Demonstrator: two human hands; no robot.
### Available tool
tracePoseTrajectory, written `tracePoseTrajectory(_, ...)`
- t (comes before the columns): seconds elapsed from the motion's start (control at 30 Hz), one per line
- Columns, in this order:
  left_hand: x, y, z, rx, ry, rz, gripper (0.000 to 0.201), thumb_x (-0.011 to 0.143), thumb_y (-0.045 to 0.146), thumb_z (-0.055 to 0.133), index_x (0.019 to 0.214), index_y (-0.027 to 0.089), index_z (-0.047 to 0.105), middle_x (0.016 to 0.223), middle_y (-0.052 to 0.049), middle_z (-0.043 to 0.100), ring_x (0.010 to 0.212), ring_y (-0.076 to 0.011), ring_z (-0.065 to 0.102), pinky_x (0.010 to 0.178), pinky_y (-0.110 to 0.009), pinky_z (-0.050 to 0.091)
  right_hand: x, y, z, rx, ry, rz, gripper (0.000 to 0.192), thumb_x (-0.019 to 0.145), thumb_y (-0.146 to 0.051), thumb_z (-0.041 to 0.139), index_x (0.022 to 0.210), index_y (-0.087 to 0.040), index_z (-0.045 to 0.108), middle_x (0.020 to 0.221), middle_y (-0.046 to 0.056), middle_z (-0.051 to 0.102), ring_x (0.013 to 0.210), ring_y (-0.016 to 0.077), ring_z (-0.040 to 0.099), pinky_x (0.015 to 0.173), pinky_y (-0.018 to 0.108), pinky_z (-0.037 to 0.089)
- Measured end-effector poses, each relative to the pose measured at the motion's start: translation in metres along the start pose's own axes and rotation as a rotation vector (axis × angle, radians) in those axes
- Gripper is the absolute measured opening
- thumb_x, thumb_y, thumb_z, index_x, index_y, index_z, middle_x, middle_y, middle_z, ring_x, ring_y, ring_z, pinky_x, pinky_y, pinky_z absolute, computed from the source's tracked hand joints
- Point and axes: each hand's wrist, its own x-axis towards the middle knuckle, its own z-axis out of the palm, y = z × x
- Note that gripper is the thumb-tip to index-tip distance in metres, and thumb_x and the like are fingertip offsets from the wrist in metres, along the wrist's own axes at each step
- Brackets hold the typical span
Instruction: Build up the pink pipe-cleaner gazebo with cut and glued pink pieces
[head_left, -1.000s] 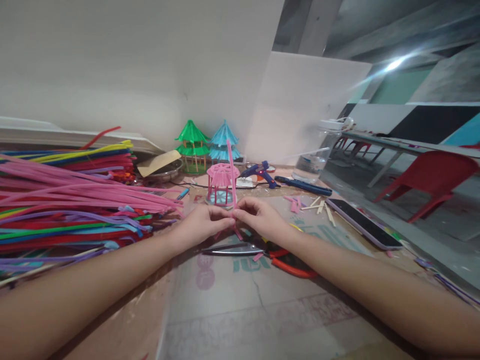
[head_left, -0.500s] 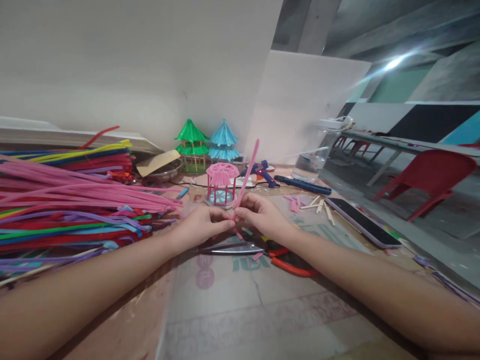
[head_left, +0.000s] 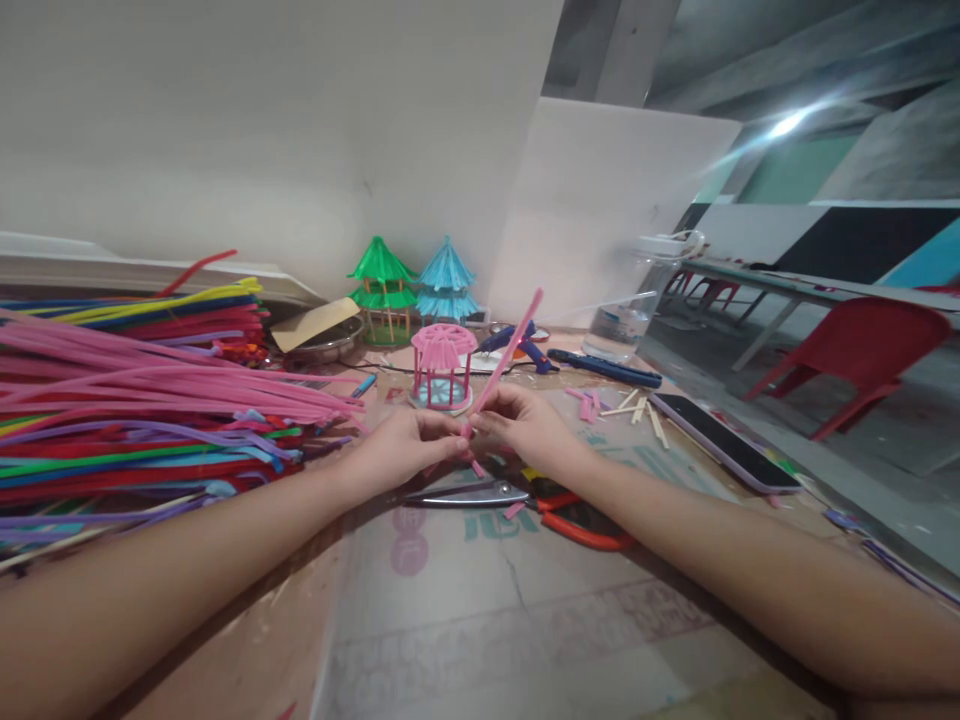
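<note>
Between my two hands is a pink pipe cleaner (head_left: pixel 514 340), its long end slanting up to the right and a short end poking out below. My left hand (head_left: pixel 409 440) pinches it near the bottom with thumb and forefinger. My right hand (head_left: pixel 529 428) grips it just beside, fingers curled. Right behind my hands stands a small pink pavilion (head_left: pixel 444 350) with thin posts and a pale blue base. Scissors with orange handles (head_left: pixel 585 530) lie beneath my hands, blades pointing left.
Bundles of coloured pipe cleaners (head_left: pixel 150 390) fill the left side. Green (head_left: pixel 381 285) and blue (head_left: pixel 448 280) pavilions stand at the back, near a blue glue gun (head_left: pixel 529 348). To the right are a utility knife (head_left: pixel 606 368), a water jug (head_left: pixel 619 325), cut sticks (head_left: pixel 639 408) and a phone (head_left: pixel 724 442).
The pink pipe cleaner's long end has tipped further to the right. Both hands stay in nearly the same place, still holding it.
</note>
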Motion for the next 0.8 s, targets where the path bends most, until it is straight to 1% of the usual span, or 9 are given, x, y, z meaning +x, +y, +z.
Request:
tracePoseTrajectory(0.2,0.000,0.001,0.000,0.018,-0.015,-0.008,0.041,0.081,0.051,0.056,0.085,0.013,0.072,0.043,0.004,0.049,0.036,-0.0068,0.036,0.037,-0.019,0.022,-0.002,-0.002,0.001,-0.003,0.016,0.004,0.021,0.063,-0.035,0.067,0.068,-0.018,0.055,0.062,-0.003,0.059,0.055,0.0109,0.056,0.051,0.022,0.044)
tracePoseTrajectory(0.43,0.001,-0.003,-0.001,0.048,0.018,-0.022,0.038,0.079,0.050,0.058,0.086,0.014,0.072,0.045,0.003,0.051,0.038,-0.0078,0.040,0.038,-0.020,0.024,-0.005,-0.005,0.002,-0.155,0.076,-0.098,0.005,0.071,-0.023,0.056,0.070,-0.019,0.057,0.066,-0.002,0.063,0.060,0.0122,0.058,0.058,0.025,0.046)
tracePoseTrajectory(0.57,0.001,-0.001,0.000,0.046,0.008,-0.031,0.037,0.078,0.048,0.059,0.084,0.014,0.073,0.047,0.003,0.053,0.038,-0.0076,0.041,0.038,-0.019,0.024,-0.006,-0.005,0.003,-0.187,0.082,-0.105,0.005,0.071,-0.021,0.054,0.071,-0.018,0.059,0.067,-0.002,0.064,0.062,0.0119,0.058,0.061,0.024,0.046)
tracePoseTrajectory(0.7,0.000,0.005,0.000,0.057,-0.004,-0.043,0.036,0.078,0.046,0.058,0.084,0.014,0.073,0.045,0.004,0.049,0.038,-0.0067,0.037,0.037,-0.019,0.023,-0.006,-0.005,0.003,-0.190,0.083,-0.126,0.006,0.070,-0.021,0.054,0.069,-0.018,0.059,0.066,-0.002,0.062,0.063,0.0121,0.057,0.063,0.025,0.045)
tracePoseTrajectory(0.8,-0.001,0.009,0.000,0.071,-0.007,-0.034,0.034,0.079,0.044,0.058,0.085,0.014,0.073,0.047,0.004,0.050,0.039,-0.0067,0.037,0.038,-0.019,0.025,-0.006,-0.004,0.003,-0.189,0.082,-0.140,0.005,0.069,-0.021,0.055,0.068,-0.018,0.059,0.065,-0.002,0.062,0.064,0.0122,0.057,0.064,0.025,0.045)
